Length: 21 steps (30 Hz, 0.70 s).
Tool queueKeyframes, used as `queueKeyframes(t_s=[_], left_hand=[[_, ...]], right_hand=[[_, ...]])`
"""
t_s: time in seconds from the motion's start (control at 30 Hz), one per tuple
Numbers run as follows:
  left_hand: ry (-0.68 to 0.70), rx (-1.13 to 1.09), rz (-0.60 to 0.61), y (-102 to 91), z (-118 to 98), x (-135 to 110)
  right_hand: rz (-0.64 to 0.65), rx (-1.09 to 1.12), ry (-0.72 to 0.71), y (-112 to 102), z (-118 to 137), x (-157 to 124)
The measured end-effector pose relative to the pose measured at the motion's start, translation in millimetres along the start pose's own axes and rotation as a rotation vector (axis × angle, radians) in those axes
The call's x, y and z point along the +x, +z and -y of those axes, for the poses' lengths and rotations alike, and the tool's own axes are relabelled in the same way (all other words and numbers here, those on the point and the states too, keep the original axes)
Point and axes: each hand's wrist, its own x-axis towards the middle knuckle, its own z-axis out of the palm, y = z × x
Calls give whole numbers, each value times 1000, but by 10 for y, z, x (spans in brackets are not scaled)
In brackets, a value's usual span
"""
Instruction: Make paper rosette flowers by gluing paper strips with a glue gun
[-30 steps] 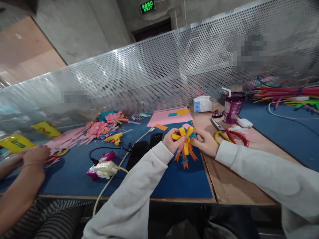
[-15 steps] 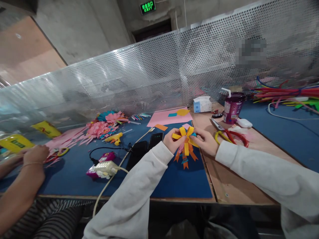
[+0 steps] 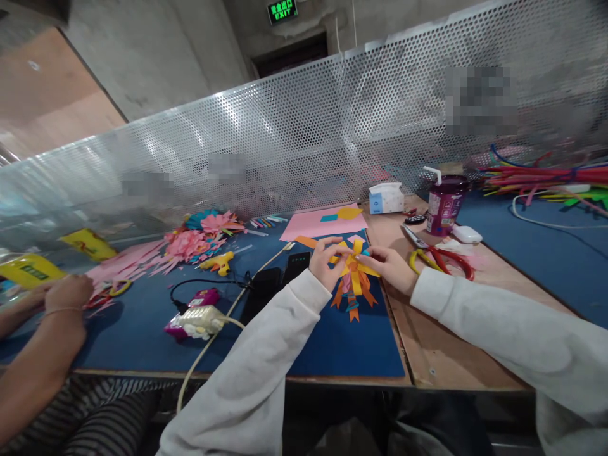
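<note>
A paper flower [image 3: 357, 286] with yellow looped strips on top and orange and pink tails with notched ends lies at the blue mat's right edge. My left hand [image 3: 327, 263] is at its left side, fingers curled over the yellow loops and closed on them. My right hand [image 3: 392, 266] pinches the flower's right side between thumb and fingertips. A bit of blue paper [image 3: 365, 252] shows by the right fingertips. The flower's middle is partly covered by the fingers. Just behind it are a small pink paper piece [image 3: 356, 239] and an orange strip [image 3: 306, 242].
Red-handled scissors [image 3: 453, 263] and a purple cup [image 3: 446, 206] stand at right. To the left lie phones [image 3: 261, 291], a power strip with cord [image 3: 202, 322], a yellow glue gun [image 3: 218, 262] and pink paper flowers [image 3: 194, 250]. A co-worker's hands [image 3: 69, 294] work at far left.
My left fingers have lifted and shifted over the top of the yellow loops. My right hand has kept its place with its fingertips drawn closer to the flower's middle.
</note>
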Motion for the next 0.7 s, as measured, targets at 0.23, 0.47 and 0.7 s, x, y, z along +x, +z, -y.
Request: queueKeyframes(t_s=[0.23, 0.47, 0.7], left_hand=[[-27, -19, 17, 34, -61, -27], [-58, -40, 15, 24, -67, -19], [-78, -35, 23, 9, -60, -9]], right_hand=[[15, 19, 31, -5, -2, -16], [19, 28, 43, -5, 2, -12], [26, 57, 63, 10, 24, -21]])
